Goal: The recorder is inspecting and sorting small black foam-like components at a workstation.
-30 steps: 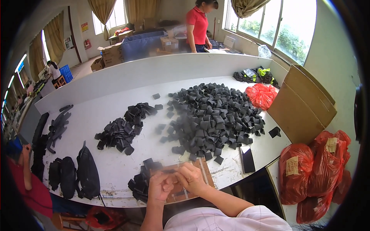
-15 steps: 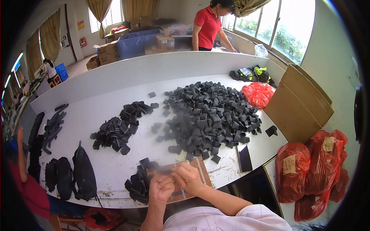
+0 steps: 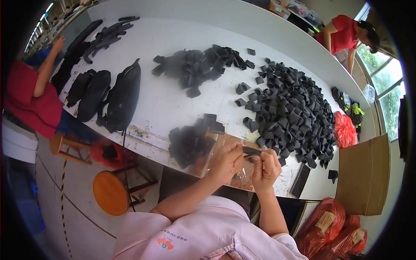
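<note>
Your left hand and right hand had their fingers clamped on a small, black, folded fabric strip over a flat brown board. Your fingers hid its ends; blur softened the low pile of black fabric pieces beside the board. Earlier, the strip barely showed, and the round-topped orange wooden stool lay out of view.

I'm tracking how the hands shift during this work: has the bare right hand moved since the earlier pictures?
Yes: the right hand has moved rightward against the flat brown rectangular board, from over its middle to its right edge.
</note>
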A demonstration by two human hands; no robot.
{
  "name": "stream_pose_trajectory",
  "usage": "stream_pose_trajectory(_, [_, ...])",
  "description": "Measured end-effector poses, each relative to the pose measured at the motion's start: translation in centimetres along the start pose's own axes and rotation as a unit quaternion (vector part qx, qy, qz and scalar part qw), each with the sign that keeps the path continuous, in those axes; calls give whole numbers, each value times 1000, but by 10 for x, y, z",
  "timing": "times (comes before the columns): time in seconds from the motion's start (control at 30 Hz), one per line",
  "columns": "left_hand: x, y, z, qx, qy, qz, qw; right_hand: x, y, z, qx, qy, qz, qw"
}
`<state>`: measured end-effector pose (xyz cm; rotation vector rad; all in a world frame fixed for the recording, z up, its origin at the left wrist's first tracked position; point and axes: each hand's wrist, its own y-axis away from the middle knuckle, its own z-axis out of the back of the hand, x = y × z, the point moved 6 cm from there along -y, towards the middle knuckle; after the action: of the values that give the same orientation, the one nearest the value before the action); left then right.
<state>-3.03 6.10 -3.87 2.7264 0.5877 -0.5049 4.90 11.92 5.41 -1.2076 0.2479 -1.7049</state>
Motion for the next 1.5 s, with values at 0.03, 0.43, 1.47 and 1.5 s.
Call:
stream_pose_trajectory(0.03, [-2,5,6,-9,3,-6,1000,1,-2,-2,20,10,13,1000])
stream_pose_trajectory(0.43, [-110,-69,84,-278,-799,-220,487,-98,-32,54,-110,-154,-285,940])
stream_pose_trajectory(1.47, [3,47,-16,29,-245,118,962,-41,72,-7,36,-546,-484,683])
stream_pose_trajectory(1.5, [2,46,-17,22,-275,108,955,-40,72,-7,51,-543,-485,684])
